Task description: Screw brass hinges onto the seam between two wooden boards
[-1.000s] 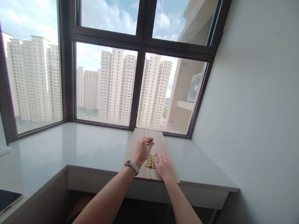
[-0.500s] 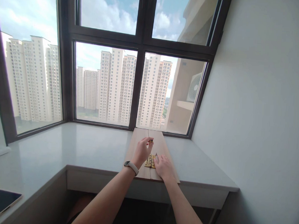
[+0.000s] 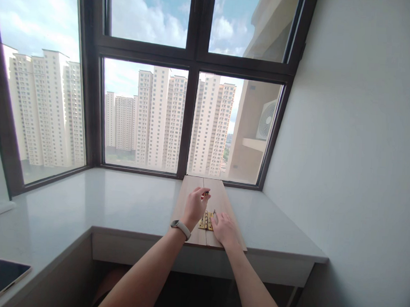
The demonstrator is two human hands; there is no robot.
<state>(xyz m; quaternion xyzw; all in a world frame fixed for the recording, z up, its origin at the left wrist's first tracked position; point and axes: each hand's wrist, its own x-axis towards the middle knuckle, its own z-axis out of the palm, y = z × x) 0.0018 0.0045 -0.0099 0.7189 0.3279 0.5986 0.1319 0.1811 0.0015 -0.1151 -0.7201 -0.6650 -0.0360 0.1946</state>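
Note:
Two light wood boards [image 3: 219,198] lie side by side on the white sill, with a thin seam between them. Across that seam rests a brass hinge [image 3: 206,221], its knuckle along the joint. My left hand [image 3: 195,205], wearing a watch, is raised just above the hinge, thumb and fingers pinched around a small dark-and-yellow object [image 3: 207,193] whose kind I cannot make out. Palm down on the right board, my right hand [image 3: 224,228] lies flat, fingers stretched forward and thumb beside the hinge's right leaf. A small dark tip [image 3: 214,212] shows near its index finger.
The white sill [image 3: 133,204] runs around a corner to the left, under dark-framed windows. A flat dark-screened device [image 3: 1,278] rests at the lower left. The wall [image 3: 350,133] closes off the right side. Beyond the glass are tall buildings.
The fingertips of my left hand and the small dark-and-yellow object in them have turned slightly. My right hand, the boards and the hinge stay where they were.

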